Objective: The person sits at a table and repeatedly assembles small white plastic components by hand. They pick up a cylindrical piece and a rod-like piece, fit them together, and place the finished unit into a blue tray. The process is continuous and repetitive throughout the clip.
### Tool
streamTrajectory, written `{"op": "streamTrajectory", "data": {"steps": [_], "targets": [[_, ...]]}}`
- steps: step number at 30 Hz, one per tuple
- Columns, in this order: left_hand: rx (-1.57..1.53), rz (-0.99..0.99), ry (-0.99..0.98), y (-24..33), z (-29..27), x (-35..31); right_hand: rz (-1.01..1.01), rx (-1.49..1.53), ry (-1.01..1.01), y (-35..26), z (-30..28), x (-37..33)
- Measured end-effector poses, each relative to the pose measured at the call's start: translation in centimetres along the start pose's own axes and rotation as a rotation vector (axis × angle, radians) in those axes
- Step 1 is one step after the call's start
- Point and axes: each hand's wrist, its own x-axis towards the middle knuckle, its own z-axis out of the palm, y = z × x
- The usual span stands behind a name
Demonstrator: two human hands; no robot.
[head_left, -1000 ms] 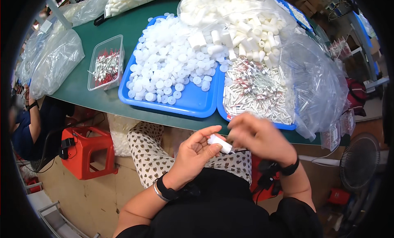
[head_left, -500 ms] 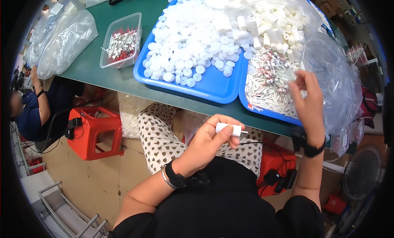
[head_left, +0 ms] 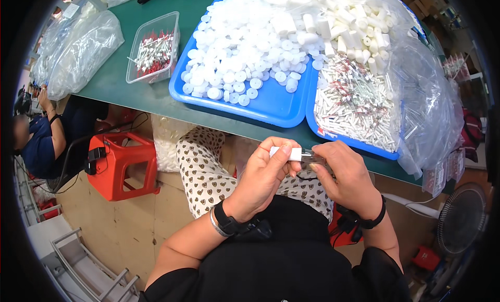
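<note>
My left hand (head_left: 258, 182) is closed, with a short white cylinder (head_left: 295, 154) pinched between thumb and fingers above my lap. A thin pin stands out of the cylinder's right end. My right hand (head_left: 346, 173) is closed at that end, thumb and forefinger round a small clear piece (head_left: 309, 157) that meets the pin. Its exact kind is too small and half hidden to tell. Ahead of my right hand, a blue tray (head_left: 355, 144) holds many thin white pieces with red bits, and cream-white cylinders (head_left: 359, 28) heaped behind them.
Translucent round discs (head_left: 245, 52) fill another blue tray (head_left: 234, 113). A clear plastic box (head_left: 151, 79) of red and white parts stands on the green table (head_left: 125, 101). Clear bags lie at both ends. A red stool (head_left: 122, 169), a fan (head_left: 461, 218) and a seated person (head_left: 44, 140) flank me.
My right hand has come down and left from above the tray of thin white pieces to the white cylinder's pin end, bringing a small clear piece. My left hand keeps its hold on the cylinder.
</note>
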Motion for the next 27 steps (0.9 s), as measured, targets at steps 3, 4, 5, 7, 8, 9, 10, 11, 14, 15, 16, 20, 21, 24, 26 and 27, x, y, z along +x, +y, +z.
{"op": "streamTrajectory", "data": {"steps": [3,4,5,7,8,9,10,11,14,15,16,20,21,24,26,27], "targets": [[0.062,0.032,0.008,-0.5,-0.3,0.1,0.034,0.061,0.011,-0.1,0.5,-0.2],[0.111,0.063,0.016,-0.8,-0.4,0.0,0.053,0.096,0.016,-0.1,0.8,-0.4],[0.161,0.094,0.024,-1.2,-0.4,0.0,0.085,0.147,0.043,-0.2,1.2,-0.6],[0.341,0.233,0.016,-1.8,-0.2,-0.2,0.149,0.249,0.1,-0.1,2.3,-1.0],[0.431,0.302,0.011,-1.9,-0.2,-0.2,0.149,0.24,0.113,0.1,2.5,-1.2],[0.453,0.284,-0.008,-1.9,-0.4,-0.2,0.15,0.232,0.126,0.2,2.7,-1.3],[0.476,0.266,-0.021,-2.0,-0.7,-0.3,0.149,0.227,0.136,0.3,2.9,-1.4],[0.498,0.248,-0.034,-2.0,-1.0,-0.4,0.102,0.226,0.076,0.4,2.8,-1.3],[0.782,0.408,-0.223,-2.0,-1.5,0.1,-0.01,0.225,-0.03,0.3,2.6,-1.1],[0.689,0.283,-0.25,-1.8,-1.3,-0.3,-0.03,0.23,-0.019,0.5,3.1,-1.2],[0.596,0.22,-0.238,-1.8,-1.1,-0.5,-0.053,0.233,-0.01,0.6,3.5,-1.2],[0.382,0.107,-0.186,-2.5,-0.8,-0.8,0.002,0.335,0.02,0.2,4.6,-1.2],[0.37,0.113,-0.173,-2.6,-1.0,-0.9,-0.004,0.318,0.03,0.3,4.8,-1.0],[0.147,-0.044,-0.134,-1.2,-0.3,-0.6,0.008,0.256,0.058,0.3,5.4,-0.8],[0.137,-0.101,-0.152,-0.7,-0.2,-0.6,0.046,0.188,0.065,0.0,5.5,-0.7],[0.142,-0.074,-0.166,-1.0,0.1,-0.5,0.015,0.157,0.055,0.2,5.5,-1.0]]}}
